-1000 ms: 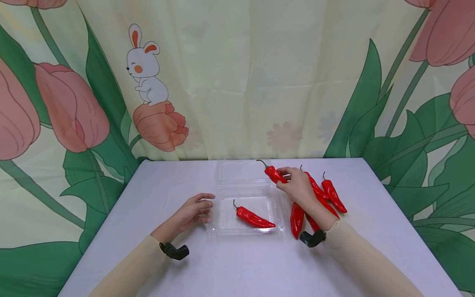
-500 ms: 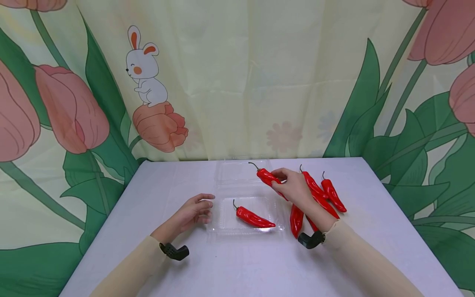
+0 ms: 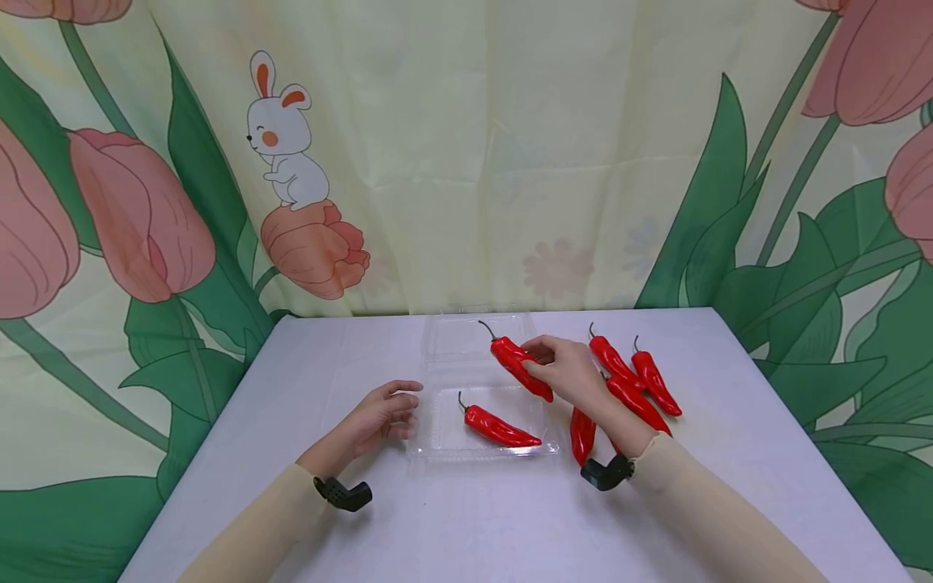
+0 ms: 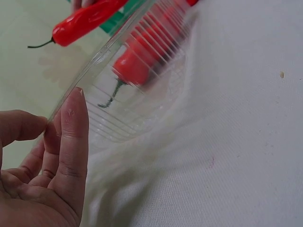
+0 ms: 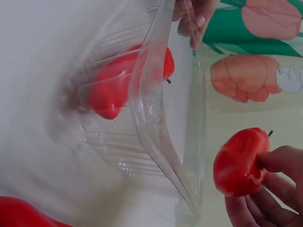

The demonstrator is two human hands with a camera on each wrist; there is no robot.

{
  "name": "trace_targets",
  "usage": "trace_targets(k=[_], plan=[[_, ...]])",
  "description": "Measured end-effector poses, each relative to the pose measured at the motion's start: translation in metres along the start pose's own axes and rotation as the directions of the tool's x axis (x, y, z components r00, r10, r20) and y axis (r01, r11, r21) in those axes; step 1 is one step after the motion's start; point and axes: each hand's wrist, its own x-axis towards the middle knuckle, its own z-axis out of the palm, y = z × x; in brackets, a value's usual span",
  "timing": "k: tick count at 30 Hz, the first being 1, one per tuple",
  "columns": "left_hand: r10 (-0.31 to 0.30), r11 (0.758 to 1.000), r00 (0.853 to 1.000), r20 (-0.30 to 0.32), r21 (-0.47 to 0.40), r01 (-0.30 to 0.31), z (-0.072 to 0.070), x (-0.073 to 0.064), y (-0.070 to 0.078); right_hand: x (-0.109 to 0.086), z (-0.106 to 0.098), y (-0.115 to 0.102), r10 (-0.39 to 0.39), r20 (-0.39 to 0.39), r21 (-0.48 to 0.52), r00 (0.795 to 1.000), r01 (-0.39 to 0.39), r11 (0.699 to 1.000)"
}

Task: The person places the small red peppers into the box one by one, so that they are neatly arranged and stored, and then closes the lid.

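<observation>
My right hand [image 3: 568, 368] pinches a red chili pepper [image 3: 516, 364] near its middle, over the far right part of a clear plastic clamshell box [image 3: 430, 445]. The pepper's stem points away to the upper left. Inside the box lies another red chili pepper [image 3: 496, 425], visible through the ribbed wall in both wrist views. My left hand [image 3: 379, 417] is at the box's left edge with loosely bent fingers; its fingertips [image 4: 75, 101] lie right at the rim in the left wrist view.
Several more red chili peppers [image 3: 652, 380] lie on the white-covered table [image 3: 466, 526] right of the box, some partly hidden by my right forearm. The clear lid [image 3: 474, 336] lies folded back behind the box. A printed curtain [image 3: 568, 162] hangs behind the table.
My right hand has carried the held pepper left and slightly nearer, over the box, and the pepper has swung to a steeper slant. My left hand has stayed in place.
</observation>
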Motion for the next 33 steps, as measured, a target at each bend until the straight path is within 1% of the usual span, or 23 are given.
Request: trace_targets(k=[4,8,14,17,19,22,26,33], plan=[[-0.002,1.000,1.000,-0.005,-0.005,0.002,0.001,0.000,0.000,0.000,0.004,-0.001,-0.010,0.029,0.006,1.000,0.010,1.000],[0.001,1.000,1.000,-0.003,-0.006,-0.001,0.000,0.000,0.000,0.000,0.009,-0.003,-0.014,0.057,-0.012,0.998,0.015,1.000],[0.003,1.000,1.000,-0.014,-0.006,-0.003,0.000,0.001,-0.001,-0.002,0.019,-0.005,-0.044,0.088,-0.041,0.995,0.048,0.998],[0.005,1.000,1.000,-0.008,-0.006,-0.005,0.000,0.001,-0.002,-0.001,0.025,-0.006,-0.052,0.107,-0.044,0.993,0.057,0.997],[0.010,1.000,1.000,0.004,-0.009,-0.010,-0.001,0.001,-0.002,0.000,0.030,-0.005,-0.051,0.117,-0.050,0.992,0.057,0.997],[0.019,1.000,1.000,0.019,-0.004,-0.019,-0.001,0.000,-0.003,0.000,0.036,-0.004,-0.020,0.130,-0.065,0.991,0.029,0.997],[0.019,1.000,1.000,0.017,-0.007,-0.019,0.000,0.000,-0.003,-0.001,0.040,-0.005,0.007,0.155,-0.083,0.988,0.006,0.997],[0.027,1.000,0.999,0.026,-0.006,-0.027,-0.002,-0.001,-0.003,-0.001,0.043,-0.005,0.001,0.191,-0.108,0.982,0.020,0.994]])
